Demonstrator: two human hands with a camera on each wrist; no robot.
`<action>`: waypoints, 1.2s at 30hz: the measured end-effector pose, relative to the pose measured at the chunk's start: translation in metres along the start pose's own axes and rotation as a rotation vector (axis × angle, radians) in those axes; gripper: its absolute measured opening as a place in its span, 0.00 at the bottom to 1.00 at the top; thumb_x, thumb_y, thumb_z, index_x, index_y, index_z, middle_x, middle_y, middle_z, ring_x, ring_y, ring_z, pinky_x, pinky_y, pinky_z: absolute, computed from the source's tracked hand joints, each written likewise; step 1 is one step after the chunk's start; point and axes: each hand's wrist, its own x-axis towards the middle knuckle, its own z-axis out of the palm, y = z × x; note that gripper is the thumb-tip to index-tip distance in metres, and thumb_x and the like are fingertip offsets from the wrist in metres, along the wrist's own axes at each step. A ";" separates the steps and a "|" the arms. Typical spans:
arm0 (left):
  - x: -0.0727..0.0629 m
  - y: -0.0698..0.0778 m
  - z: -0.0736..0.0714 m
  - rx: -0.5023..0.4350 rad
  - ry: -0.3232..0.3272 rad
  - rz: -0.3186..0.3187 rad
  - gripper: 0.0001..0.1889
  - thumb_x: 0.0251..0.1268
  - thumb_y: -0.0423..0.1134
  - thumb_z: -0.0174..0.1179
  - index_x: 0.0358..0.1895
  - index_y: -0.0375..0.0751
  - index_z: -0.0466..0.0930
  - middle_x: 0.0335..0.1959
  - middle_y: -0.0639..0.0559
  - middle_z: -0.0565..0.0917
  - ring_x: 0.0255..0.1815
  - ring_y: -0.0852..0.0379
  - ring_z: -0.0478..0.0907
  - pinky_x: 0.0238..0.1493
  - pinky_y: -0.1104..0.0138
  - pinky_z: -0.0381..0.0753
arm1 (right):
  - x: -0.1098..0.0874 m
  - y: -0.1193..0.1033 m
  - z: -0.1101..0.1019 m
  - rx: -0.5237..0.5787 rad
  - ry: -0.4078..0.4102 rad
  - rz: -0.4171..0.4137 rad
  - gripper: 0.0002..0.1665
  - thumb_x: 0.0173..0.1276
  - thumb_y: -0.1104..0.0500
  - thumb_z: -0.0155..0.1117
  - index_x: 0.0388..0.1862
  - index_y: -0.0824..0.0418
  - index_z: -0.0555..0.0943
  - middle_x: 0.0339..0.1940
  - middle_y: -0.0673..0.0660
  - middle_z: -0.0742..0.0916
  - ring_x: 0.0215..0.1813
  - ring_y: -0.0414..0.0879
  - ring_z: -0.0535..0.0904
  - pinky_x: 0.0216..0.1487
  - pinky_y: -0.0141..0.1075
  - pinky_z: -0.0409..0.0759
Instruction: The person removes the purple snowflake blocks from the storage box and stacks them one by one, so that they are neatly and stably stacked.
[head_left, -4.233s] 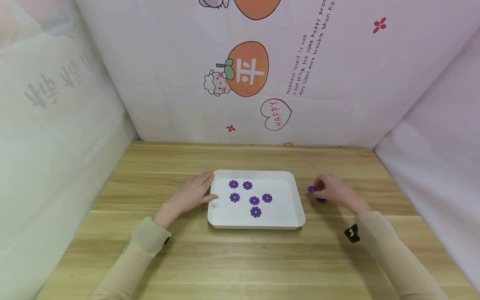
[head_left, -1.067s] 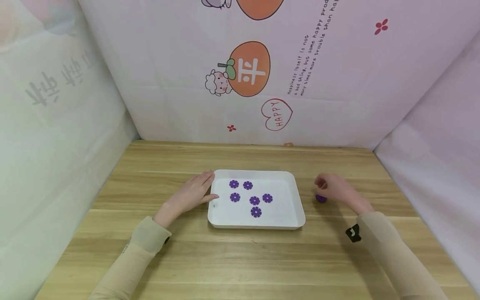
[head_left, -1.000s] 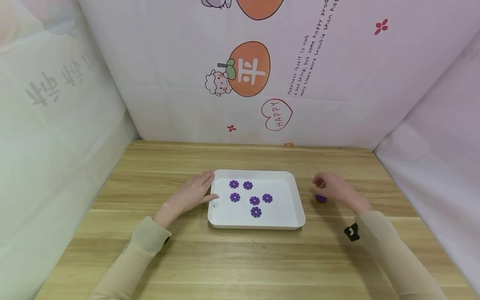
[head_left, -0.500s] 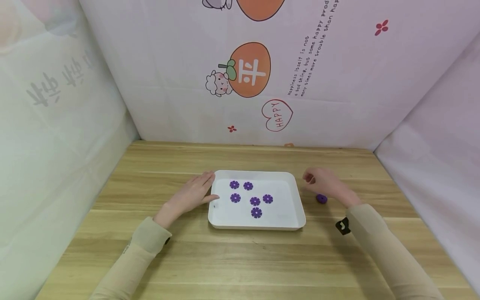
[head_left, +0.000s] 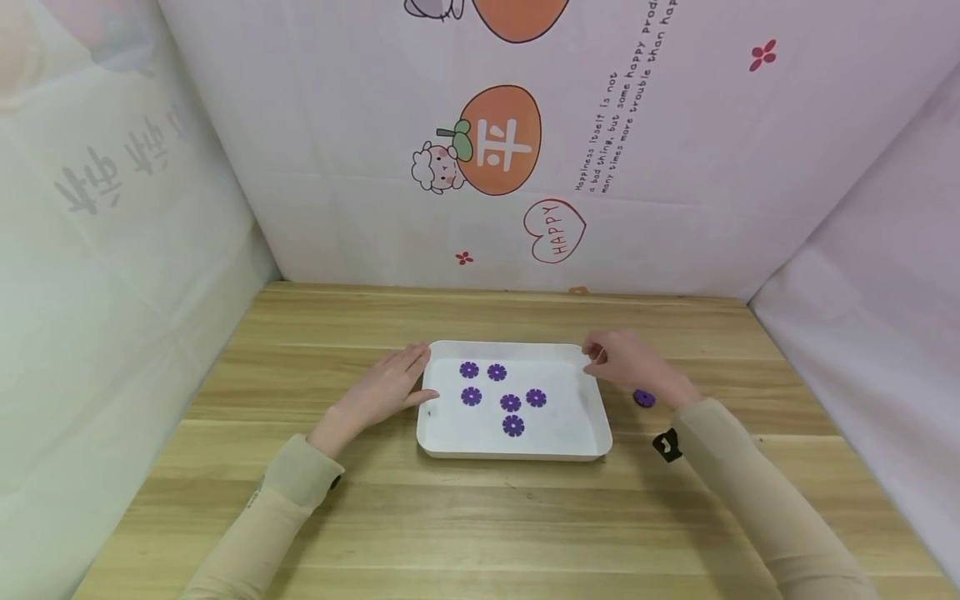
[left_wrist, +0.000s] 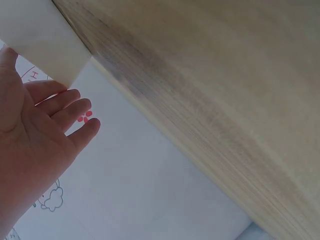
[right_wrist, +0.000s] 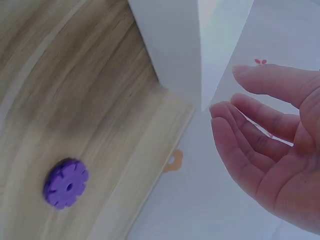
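Note:
A shallow white tray [head_left: 555,446] lies on the wooden table, with several purple notched interlocking discs [head_left: 513,426] flat inside it. My left hand [head_left: 386,383] rests at the tray's left wall, fingers outstretched along the rim and thumb reaching over the edge. In the left wrist view its fingertips meet the white wall. My right hand [head_left: 624,358] is at the tray's far right corner, fingers loosely bent. The right wrist view shows its thumb and fingertips [right_wrist: 218,112] apart around that corner, holding nothing. Another purple disc [right_wrist: 66,184] lies on the table right of the tray, beneath the right forearm.
The wooden table [head_left: 480,533] extends in front of the tray and to both sides. A printed white cloth [head_left: 360,167] stands behind it, and white cloth walls [head_left: 862,350] close off the left and right.
My right hand held a purple disc at first, then let go of it beside the tray. It has since moved left to the tray's corner. The left hand stayed still.

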 end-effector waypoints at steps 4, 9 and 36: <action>0.000 0.000 0.000 0.003 -0.009 -0.006 0.41 0.73 0.59 0.51 0.74 0.27 0.58 0.76 0.33 0.62 0.78 0.38 0.60 0.78 0.46 0.63 | 0.004 -0.006 0.002 0.004 -0.013 -0.014 0.14 0.62 0.62 0.71 0.44 0.68 0.82 0.41 0.64 0.88 0.39 0.48 0.85 0.44 0.42 0.87; -0.001 0.000 0.000 -0.005 -0.010 -0.005 0.41 0.73 0.59 0.51 0.74 0.26 0.58 0.76 0.33 0.62 0.78 0.37 0.60 0.78 0.45 0.63 | 0.007 -0.015 0.004 0.006 -0.023 -0.042 0.13 0.62 0.63 0.70 0.44 0.68 0.82 0.40 0.63 0.88 0.40 0.50 0.85 0.44 0.41 0.87; 0.000 0.001 -0.001 -0.014 -0.002 0.001 0.41 0.74 0.59 0.51 0.74 0.27 0.59 0.76 0.33 0.62 0.78 0.38 0.61 0.78 0.46 0.62 | 0.025 -0.038 0.029 -0.007 -0.135 -0.133 0.11 0.58 0.66 0.73 0.39 0.68 0.82 0.36 0.61 0.88 0.37 0.45 0.82 0.41 0.34 0.85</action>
